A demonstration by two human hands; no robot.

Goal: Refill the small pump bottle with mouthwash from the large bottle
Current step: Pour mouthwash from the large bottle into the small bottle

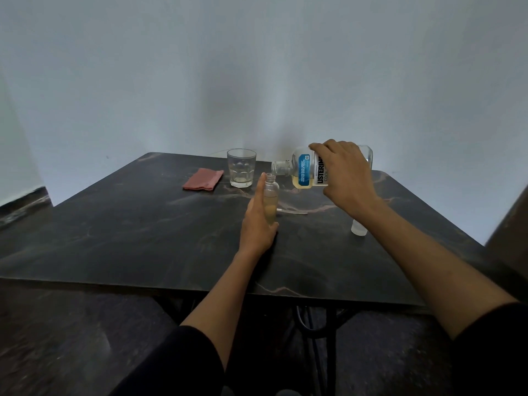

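Observation:
The small clear bottle (271,192) stands upright on the dark table, uncapped, partly filled with pale yellow liquid. My left hand (258,221) wraps around its lower part from the left. My right hand (347,172) grips the large mouthwash bottle (305,171), tipped on its side with its open neck just above the small bottle's mouth. Yellow liquid lies along the lower side of the large bottle. The pump tube (291,211) lies on the table just right of the small bottle.
A drinking glass (241,171) stands behind the bottles, with a folded pink cloth (203,179) to its left. A white cap (359,227) sits under my right forearm. The dark marble table (143,224) meets a pale wall behind.

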